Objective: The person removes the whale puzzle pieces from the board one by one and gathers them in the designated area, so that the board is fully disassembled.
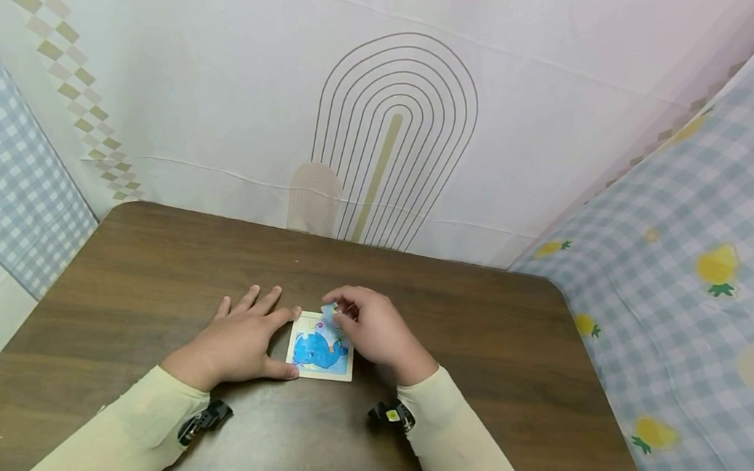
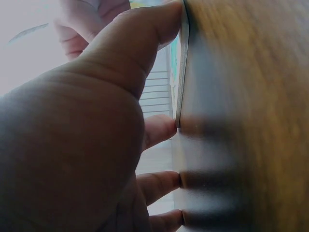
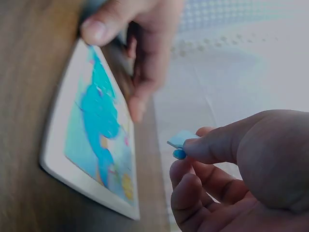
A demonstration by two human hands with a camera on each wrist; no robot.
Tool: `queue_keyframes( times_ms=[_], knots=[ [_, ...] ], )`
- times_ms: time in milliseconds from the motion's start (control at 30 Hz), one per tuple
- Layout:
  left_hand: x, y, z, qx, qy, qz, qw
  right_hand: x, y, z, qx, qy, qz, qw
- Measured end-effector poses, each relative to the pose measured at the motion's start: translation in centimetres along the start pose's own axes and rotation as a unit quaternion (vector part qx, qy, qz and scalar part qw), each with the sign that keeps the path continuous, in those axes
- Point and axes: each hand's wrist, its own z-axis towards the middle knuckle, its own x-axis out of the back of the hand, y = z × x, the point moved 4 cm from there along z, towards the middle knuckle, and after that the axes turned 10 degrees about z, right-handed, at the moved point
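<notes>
A small square jigsaw puzzle (image 1: 320, 355) with a pale frame and a blue whale picture lies flat on the table. My left hand (image 1: 242, 340) is spread at its left side, with the thumb and index finger touching the frame's corners. In the left wrist view the thumb (image 2: 145, 38) presses on the frame's edge. Above the puzzle's upper right, my right hand (image 1: 377, 330) pinches a light-blue puzzle piece (image 3: 179, 140) between thumb and fingers. In the right wrist view this piece is apart from the board.
The brown wooden table (image 1: 473, 359) extends around the puzzle on all sides. A white patterned cloth (image 1: 228, 108) hangs behind its far edge. Blue checked cloth (image 1: 661, 299) with yellow fruit hangs at the right. Each wrist wears a black camera strap (image 1: 205, 422).
</notes>
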Motion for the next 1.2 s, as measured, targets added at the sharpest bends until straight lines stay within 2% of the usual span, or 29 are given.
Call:
queue_keyframes(
  times_ms=[300,633,933,1200],
  knots=[
    [0.1,0.1,0.0,0.002,-0.001,-0.007,1.0000,2.6,1.6,-0.7,-0.015,0.070,0.009,0.9974],
    [0.1,0.2,-0.2,0.000,-0.002,-0.012,0.9999,4.7,4.1,-1.1,-0.062,0.109,0.039,0.9914],
    [0.1,0.0,-0.1,-0.003,0.001,-0.018,0.9998,5.8,6.7,-1.0,-0.108,0.157,0.119,0.9745],
    [0.1,0.0,-0.1,-0.004,0.001,-0.021,0.9998,5.6,8.9,-0.8,-0.138,0.164,0.143,0.9663]
  ],
)
